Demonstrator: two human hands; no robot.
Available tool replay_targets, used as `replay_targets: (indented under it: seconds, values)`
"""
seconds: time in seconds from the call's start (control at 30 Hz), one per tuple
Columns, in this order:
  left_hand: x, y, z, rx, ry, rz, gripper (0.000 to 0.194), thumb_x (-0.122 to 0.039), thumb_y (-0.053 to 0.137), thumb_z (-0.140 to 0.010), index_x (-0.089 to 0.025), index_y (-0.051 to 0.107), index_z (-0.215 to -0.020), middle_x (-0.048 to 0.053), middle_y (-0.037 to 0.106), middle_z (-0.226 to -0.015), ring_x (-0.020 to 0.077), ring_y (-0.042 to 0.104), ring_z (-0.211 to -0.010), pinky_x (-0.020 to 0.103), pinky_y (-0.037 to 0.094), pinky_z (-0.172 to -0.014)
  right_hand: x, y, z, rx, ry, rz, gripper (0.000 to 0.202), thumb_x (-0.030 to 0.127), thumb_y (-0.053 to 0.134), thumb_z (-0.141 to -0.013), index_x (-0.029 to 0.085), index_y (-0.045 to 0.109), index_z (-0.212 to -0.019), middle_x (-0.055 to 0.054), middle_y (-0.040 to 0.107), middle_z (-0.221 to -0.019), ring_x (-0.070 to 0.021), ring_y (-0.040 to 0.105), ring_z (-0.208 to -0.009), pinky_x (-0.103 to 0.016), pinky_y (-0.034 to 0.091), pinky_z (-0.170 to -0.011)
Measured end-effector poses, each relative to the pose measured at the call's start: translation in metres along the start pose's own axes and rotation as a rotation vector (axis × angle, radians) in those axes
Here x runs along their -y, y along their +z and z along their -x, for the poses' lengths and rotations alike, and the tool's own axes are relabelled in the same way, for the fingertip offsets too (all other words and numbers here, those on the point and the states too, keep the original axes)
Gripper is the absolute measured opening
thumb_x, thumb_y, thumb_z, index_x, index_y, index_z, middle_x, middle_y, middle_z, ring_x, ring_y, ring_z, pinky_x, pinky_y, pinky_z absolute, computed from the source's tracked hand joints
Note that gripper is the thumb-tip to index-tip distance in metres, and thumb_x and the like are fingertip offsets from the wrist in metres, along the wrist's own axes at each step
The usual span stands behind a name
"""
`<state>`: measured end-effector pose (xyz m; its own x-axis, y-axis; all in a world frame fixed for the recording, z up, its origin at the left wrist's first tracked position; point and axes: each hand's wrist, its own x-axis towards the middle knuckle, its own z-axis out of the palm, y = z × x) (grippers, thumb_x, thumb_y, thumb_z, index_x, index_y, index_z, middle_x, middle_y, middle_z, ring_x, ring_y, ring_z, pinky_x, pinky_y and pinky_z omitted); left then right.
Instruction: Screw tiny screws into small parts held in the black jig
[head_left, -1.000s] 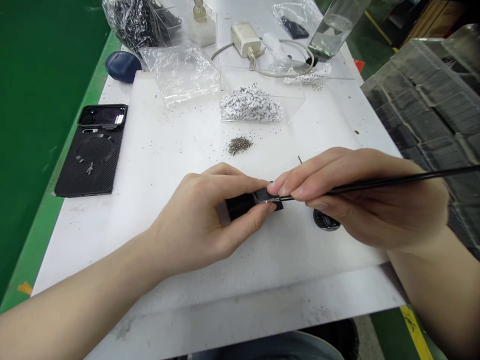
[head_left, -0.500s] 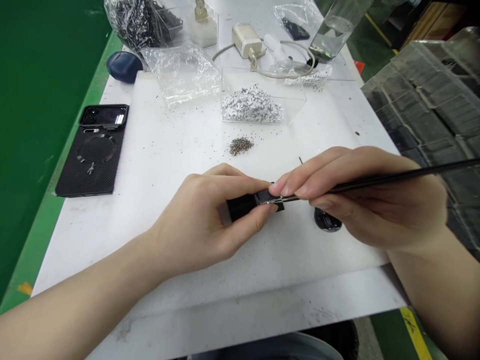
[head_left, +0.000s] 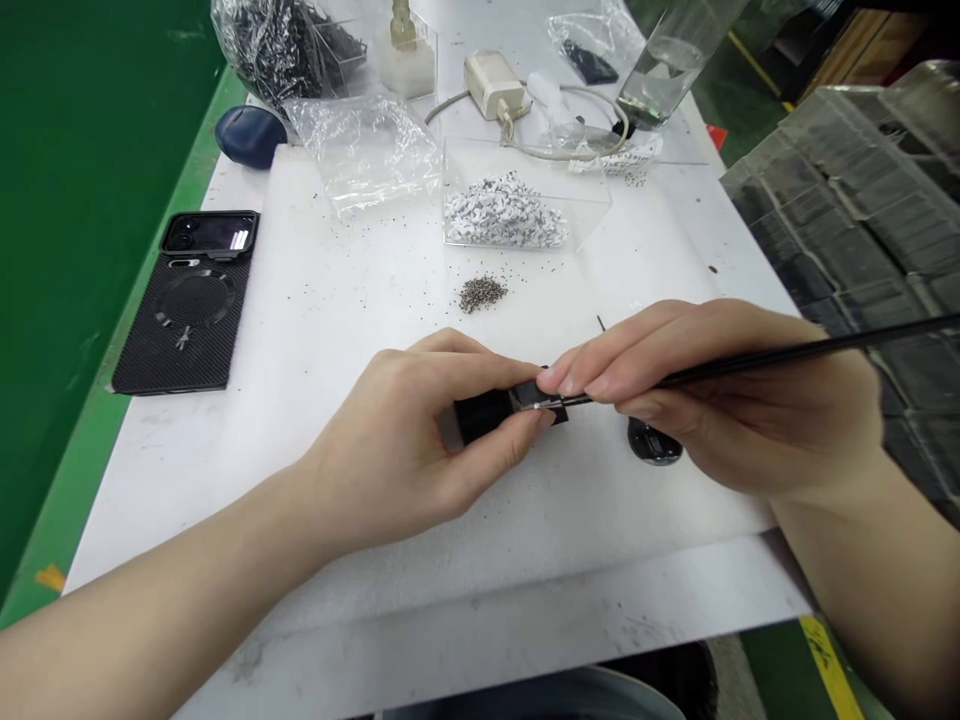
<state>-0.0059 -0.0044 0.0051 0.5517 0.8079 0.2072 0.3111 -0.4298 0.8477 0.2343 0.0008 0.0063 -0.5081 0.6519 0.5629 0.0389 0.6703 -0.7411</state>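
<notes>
My left hand (head_left: 420, 430) is closed round a small black block-shaped part (head_left: 484, 412), its thumb and index finger pinching the sides near the right end. That part is held low over the white mat, and the fingers hide much of it. My right hand (head_left: 727, 395) grips a long, slim black tweezers-like tool (head_left: 817, 348) like a pen. Its fine metal tip meets the part's right end between my left fingertips, with a tiny pale speck there. A round glossy black piece (head_left: 652, 445) lies on the mat beneath my right hand.
Beyond my hands are a pile of tiny metal screws (head_left: 482, 293) and a clear tray (head_left: 585, 215) of small white pieces. A black phone case (head_left: 191, 310) lies left. Plastic bags (head_left: 367, 150), a white charger (head_left: 493, 85) and a clear bottle (head_left: 667, 75) stand farther back.
My right hand has shifted very slightly left and down with the tool. The left hand and the black part look the same.
</notes>
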Motion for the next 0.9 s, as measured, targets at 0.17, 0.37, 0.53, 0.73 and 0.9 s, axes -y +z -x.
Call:
replay_targets:
  seconds: [0.17,0.37,0.53,0.73,0.9]
  values:
    - [0.0001,0.0001,0.0005,0.001,0.001,-0.002,0.020,-0.021,0.072,-0.094,-0.019,0.083,-0.111,0.002,0.084,-0.106,0.0176,0.078,-0.098,0.029,0.063,-0.088,0.0010,-0.0003,0.0006,0.006,0.001,-0.002,0.017,0.007,0.073,-0.093,0.013,0.076,-0.108,-0.013,0.080,-0.096,-0.0242,0.082,-0.097,-0.036,0.072,-0.089]
    - [0.0013,0.0016,-0.0003,-0.002,0.006,-0.007,0.021,-0.020,0.071,-0.095,-0.018,0.083,-0.111,0.003,0.084,-0.106,0.0164,0.077,-0.098,0.027,0.062,-0.088,0.0016,-0.0009,-0.0011,0.012,0.002,0.009,0.016,0.007,0.072,-0.093,0.014,0.077,-0.108,-0.013,0.080,-0.094,-0.0244,0.082,-0.097,-0.036,0.072,-0.089]
    - [0.0010,0.0006,-0.0005,-0.003,0.004,0.000,0.019,-0.021,0.072,-0.094,-0.020,0.083,-0.109,0.002,0.084,-0.106,0.0170,0.078,-0.098,0.028,0.063,-0.087,0.0032,-0.0019,-0.0011,0.030,0.024,0.013,0.020,0.006,0.073,-0.093,0.016,0.077,-0.110,-0.012,0.081,-0.097,-0.0231,0.082,-0.099,-0.034,0.071,-0.090]
    - [0.0022,0.0005,-0.0003,-0.004,0.002,-0.001,0.020,-0.021,0.073,-0.094,-0.020,0.083,-0.111,0.002,0.084,-0.106,0.0187,0.078,-0.098,0.030,0.064,-0.087,0.0037,-0.0014,-0.0002,0.018,0.030,0.008,0.017,0.005,0.072,-0.093,0.014,0.077,-0.107,-0.013,0.080,-0.097,-0.0231,0.082,-0.099,-0.034,0.071,-0.090]
    - [0.0022,0.0004,0.0000,-0.005,0.000,-0.006,0.019,-0.021,0.072,-0.094,-0.021,0.083,-0.110,0.002,0.084,-0.106,0.0186,0.078,-0.098,0.030,0.064,-0.088,0.0046,-0.0014,-0.0007,0.021,0.029,0.017,0.017,0.005,0.072,-0.093,0.014,0.076,-0.107,-0.013,0.080,-0.097,-0.0233,0.082,-0.098,-0.035,0.072,-0.089]
